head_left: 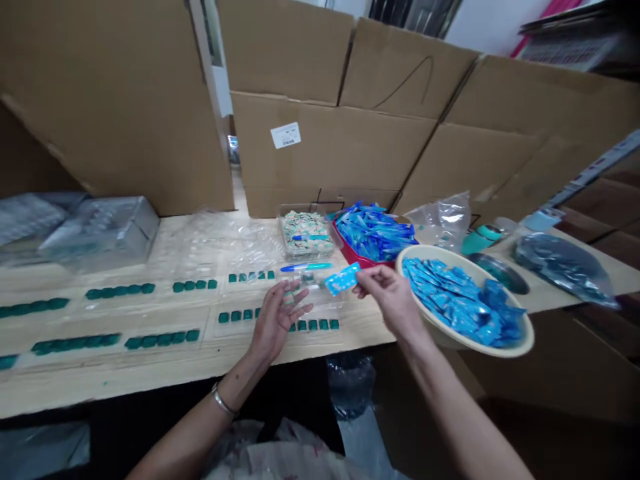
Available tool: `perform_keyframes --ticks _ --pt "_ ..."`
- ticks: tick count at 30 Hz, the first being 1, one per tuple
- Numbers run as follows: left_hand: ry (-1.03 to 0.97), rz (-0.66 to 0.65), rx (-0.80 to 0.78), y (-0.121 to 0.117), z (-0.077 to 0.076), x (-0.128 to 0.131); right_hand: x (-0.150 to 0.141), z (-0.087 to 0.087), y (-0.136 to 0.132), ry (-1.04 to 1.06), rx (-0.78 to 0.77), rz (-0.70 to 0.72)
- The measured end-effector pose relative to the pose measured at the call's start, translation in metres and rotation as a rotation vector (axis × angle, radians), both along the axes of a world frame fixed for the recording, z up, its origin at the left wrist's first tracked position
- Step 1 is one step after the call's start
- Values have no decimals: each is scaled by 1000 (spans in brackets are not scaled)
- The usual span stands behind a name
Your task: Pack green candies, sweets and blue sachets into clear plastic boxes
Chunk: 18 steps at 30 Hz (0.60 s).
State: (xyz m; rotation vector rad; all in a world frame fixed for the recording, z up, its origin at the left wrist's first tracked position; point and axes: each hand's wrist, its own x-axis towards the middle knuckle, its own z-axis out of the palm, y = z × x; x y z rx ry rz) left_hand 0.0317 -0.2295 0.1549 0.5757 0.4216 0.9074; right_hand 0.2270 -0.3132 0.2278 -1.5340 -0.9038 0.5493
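The right hand (387,300) pinches a blue sachet (343,279) at one end, a light, floppy thing best held by its edge, while the left hand (275,320) stays spread open; more blue sachets (463,303) fill the bowl (440,255) at 3 o'clock and red tray (357,259) at 1 o'clock.

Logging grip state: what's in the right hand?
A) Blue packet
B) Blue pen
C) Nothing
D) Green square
A. The right hand pinches a blue packet between its fingers.
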Motion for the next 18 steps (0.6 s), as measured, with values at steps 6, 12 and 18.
perform_keyframes --ticks 6,12,18 --pt "-23 207 23 -5 2 -32 -72 -39 41 -428 5 -52" --pt "-44 506 31 -6 5 -94 -115 -18 71 -1046 206 183" --pt "135 968 -26 -39 4 -233 -212 -2 157 -966 437 734"
